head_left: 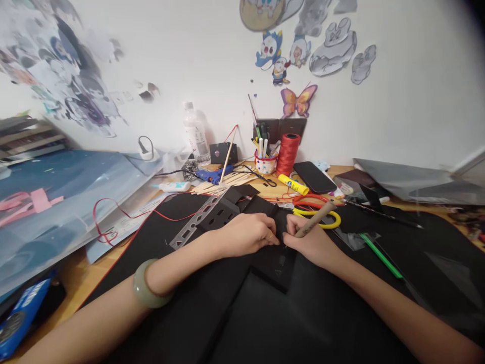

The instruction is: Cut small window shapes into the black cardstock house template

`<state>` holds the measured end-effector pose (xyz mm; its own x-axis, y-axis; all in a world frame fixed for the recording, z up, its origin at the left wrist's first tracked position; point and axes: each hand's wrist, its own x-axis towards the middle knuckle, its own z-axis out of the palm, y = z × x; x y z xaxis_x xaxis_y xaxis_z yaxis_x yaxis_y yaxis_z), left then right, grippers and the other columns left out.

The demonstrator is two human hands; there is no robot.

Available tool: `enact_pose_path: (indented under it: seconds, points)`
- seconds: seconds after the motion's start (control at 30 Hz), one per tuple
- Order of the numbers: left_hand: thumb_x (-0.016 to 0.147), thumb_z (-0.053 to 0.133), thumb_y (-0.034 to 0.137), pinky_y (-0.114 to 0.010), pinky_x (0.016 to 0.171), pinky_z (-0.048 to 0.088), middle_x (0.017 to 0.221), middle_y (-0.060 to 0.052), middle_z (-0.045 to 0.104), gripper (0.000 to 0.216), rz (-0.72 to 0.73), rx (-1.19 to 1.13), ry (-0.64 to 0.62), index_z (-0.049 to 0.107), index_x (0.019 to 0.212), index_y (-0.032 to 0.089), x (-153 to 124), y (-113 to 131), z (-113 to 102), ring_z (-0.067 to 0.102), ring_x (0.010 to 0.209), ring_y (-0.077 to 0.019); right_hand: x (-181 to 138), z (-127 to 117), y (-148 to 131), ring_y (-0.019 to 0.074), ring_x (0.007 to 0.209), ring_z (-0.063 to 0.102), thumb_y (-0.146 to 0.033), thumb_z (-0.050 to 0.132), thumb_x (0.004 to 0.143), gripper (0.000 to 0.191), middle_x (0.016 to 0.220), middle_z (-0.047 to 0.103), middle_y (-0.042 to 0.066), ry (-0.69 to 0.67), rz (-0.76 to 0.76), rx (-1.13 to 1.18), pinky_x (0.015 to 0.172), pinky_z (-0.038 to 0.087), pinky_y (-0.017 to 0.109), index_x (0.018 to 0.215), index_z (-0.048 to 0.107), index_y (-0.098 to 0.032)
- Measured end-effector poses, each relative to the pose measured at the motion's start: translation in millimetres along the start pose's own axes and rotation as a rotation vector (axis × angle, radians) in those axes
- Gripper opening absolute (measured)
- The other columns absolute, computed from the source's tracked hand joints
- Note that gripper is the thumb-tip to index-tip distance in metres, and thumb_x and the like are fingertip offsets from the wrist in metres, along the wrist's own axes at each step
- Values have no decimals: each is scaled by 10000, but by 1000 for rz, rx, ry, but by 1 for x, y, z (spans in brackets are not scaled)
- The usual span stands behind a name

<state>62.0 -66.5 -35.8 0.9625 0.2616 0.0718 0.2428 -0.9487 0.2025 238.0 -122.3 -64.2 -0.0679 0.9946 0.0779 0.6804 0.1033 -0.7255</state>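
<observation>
My left hand (254, 233) is closed, its curled fingers pressing on a narrow piece of black card (278, 265). A green bangle (146, 288) circles that wrist. Just to the right, my right hand (305, 240) grips a tan pen (316, 217) with dark lettering, slanting up to the right. Its tip is hidden by my fingers, close to the card. Beyond my left hand lie folded black card pieces with cut-out holes (220, 215) and a grey stencil ruler (197, 222). Scissors with yellow and red handles (337, 221) are behind my right hand.
At the back stand a red thread spool (288, 154), a pen cup (265, 164) and a clear bottle (196, 136). A blue glue gun (210, 175), wooden sticks (231, 179), a yellow glue stick (293, 184) and a phone (314, 177) lie nearby. A green strip (381, 256) lies right.
</observation>
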Motion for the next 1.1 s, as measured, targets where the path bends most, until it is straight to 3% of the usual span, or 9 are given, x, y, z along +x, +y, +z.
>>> enact_pose_path:
  seconds: [0.33,0.73,1.1]
  points:
    - [857,407,136,-211,653,406,950,-19,559,269,43,67,-42,604,1015,229,-3,1,3,486,865,-144,6,-7,-2,77,511,301,-119,458,641,212,529,312,-63,-201,-141,62,468,226,221,555,277,-187]
    - [820,404,79,-209,568,384,953,-19,531,312,39,129,-65,583,1024,233,-4,3,2,468,833,-148,1,2,2,78,489,273,-83,425,600,227,498,284,-55,-6,-85,7,450,203,228,529,236,-189]
    - [842,414,114,-223,658,415,957,-12,548,283,12,28,-32,614,999,238,-3,0,6,496,836,-143,-1,6,-5,80,474,278,-109,474,576,244,469,263,-56,107,89,-36,440,204,238,505,254,-187]
